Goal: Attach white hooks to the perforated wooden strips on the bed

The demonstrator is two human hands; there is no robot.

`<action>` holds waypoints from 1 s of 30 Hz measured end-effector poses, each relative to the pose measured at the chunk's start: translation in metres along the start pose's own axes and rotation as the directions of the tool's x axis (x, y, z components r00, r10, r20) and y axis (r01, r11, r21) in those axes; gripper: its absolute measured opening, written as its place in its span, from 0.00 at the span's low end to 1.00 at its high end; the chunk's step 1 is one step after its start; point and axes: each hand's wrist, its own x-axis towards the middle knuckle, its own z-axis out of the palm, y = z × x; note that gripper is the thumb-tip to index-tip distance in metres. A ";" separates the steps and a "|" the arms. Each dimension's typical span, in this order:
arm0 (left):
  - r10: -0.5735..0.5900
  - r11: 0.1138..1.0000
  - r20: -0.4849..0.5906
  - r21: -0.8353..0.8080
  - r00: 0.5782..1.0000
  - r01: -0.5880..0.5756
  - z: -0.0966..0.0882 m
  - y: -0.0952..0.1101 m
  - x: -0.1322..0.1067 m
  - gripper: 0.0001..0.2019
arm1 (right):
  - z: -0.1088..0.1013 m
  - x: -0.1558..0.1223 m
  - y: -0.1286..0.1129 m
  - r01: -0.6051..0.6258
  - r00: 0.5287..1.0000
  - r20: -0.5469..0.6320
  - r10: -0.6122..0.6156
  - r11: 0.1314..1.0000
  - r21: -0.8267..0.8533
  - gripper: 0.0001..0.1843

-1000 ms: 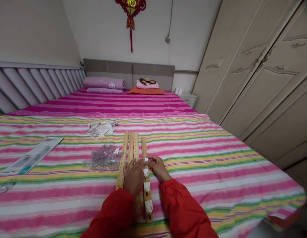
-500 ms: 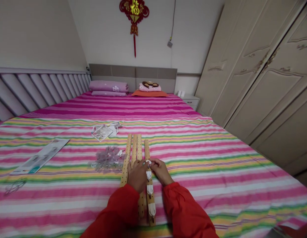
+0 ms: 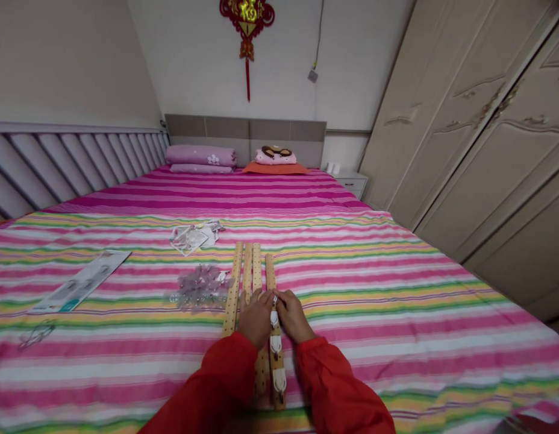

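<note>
A perforated wooden strip (image 3: 270,271) lies lengthwise before me with several white hooks in a row along its nearer half. My left hand (image 3: 256,319) reaches in from the left, fingers closed against the farthest hook (image 3: 274,299). From the other side my right hand (image 3: 296,316) pinches the same hook, its fingertips meeting the left ones. The hands cover most of that hook. Nearer to me, another white hook (image 3: 276,345) sits flat on the strip. Three more perforated strips (image 3: 256,265) lie side by side to the left, partly beneath my left hand.
Left of the strips lies a pile of small clear plastic packets (image 3: 202,288). Behind it are opened packaging pieces (image 3: 196,236). A long hook card (image 3: 83,282) and a clear loose piece (image 3: 38,333) lie farther left on the striped bedsheet (image 3: 397,337).
My hands have drawn closer together over the farthest hook, covering more of it. The whole view has shifted slightly; the strips and packets stay where they were.
</note>
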 end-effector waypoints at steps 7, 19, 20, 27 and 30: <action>-0.011 0.969 0.045 -0.247 0.999 0.022 0.000 -0.019 0.005 0.28 | -0.003 0.001 0.003 -0.066 0.997 -0.015 0.072 0.969 0.237 0.16; -0.439 0.898 -0.143 -0.080 0.887 0.432 -0.071 -0.120 0.036 0.12 | -0.004 -0.002 -0.007 -0.263 0.955 0.011 0.296 0.832 0.488 0.25; -0.461 0.886 -0.138 -0.028 0.877 0.462 -0.071 -0.122 0.038 0.12 | -0.004 -0.002 -0.007 -0.264 0.954 0.009 0.299 0.830 0.490 0.25; -0.470 0.871 -0.144 0.080 0.871 0.484 -0.068 -0.119 0.042 0.10 | -0.001 0.000 -0.005 -0.269 0.952 0.012 0.305 0.820 0.506 0.25; -0.502 0.862 -0.182 -0.025 0.846 0.506 -0.071 -0.121 0.036 0.10 | -0.002 0.000 -0.006 -0.265 0.952 0.005 0.306 0.817 0.513 0.24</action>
